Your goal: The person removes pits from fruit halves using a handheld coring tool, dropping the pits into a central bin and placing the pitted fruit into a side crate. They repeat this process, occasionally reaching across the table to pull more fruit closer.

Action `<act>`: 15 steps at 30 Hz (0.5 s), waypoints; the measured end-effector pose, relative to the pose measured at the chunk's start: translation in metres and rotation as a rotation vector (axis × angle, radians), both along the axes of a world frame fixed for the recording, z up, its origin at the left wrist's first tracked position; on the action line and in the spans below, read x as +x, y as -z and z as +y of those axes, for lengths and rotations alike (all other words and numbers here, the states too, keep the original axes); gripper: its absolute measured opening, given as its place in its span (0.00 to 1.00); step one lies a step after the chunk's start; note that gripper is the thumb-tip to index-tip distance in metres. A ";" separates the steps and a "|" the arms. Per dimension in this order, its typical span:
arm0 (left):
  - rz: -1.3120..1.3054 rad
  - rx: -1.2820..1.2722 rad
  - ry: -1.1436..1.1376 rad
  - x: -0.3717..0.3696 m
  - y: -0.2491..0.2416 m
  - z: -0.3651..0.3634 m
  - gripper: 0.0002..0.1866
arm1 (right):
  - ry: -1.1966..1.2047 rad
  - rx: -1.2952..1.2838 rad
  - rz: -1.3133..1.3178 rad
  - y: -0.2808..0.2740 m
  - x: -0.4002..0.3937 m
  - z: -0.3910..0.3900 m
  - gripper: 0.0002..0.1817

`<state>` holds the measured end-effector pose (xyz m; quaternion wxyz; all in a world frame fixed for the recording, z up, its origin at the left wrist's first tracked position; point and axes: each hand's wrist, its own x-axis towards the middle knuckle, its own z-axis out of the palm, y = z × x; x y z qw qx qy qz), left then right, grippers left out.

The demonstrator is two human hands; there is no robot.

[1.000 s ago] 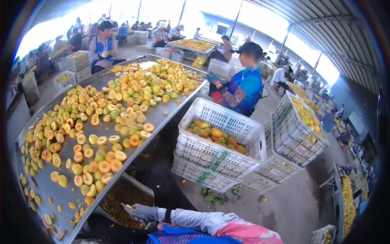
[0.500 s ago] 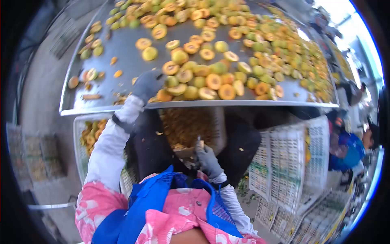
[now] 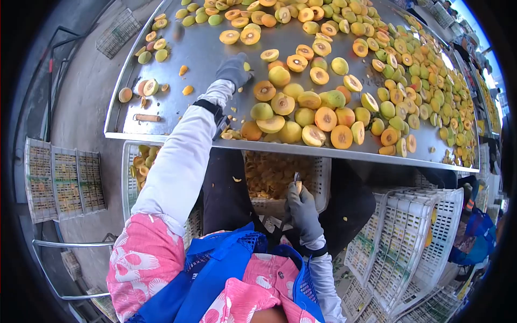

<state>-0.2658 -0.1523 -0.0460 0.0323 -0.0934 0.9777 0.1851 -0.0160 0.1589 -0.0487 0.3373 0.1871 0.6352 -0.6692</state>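
Fruit halves (image 3: 326, 119), round, on metal tabletop (image 3: 200, 65)

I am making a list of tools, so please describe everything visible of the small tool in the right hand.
The small tool is gripped in the gloved right hand, which hides part of it. A short, pale, wood-like handle section shows beyond the glove, ending in a narrow, shiny, metal-looking tip. It points away from the wearer; the tip's exact shape is unclear.

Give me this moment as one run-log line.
left hand: over metal table, grip unclear | right hand: holds wooden-handled tool | halved fruit: spread on table
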 end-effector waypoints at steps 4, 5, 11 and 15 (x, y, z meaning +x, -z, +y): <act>-0.033 1.761 -0.071 0.071 -0.021 0.024 0.20 | 0.023 -0.120 0.128 -0.015 0.001 -0.013 0.11; -0.096 2.019 0.083 0.094 -0.031 0.034 0.18 | -0.004 -0.120 0.176 -0.026 0.000 -0.018 0.11; 0.269 1.555 0.282 0.183 -0.033 0.089 0.18 | -0.071 0.008 0.534 -0.061 0.004 -0.039 0.12; 0.271 1.560 0.291 0.225 -0.050 0.125 0.25 | -0.051 0.045 0.519 -0.084 0.018 -0.041 0.13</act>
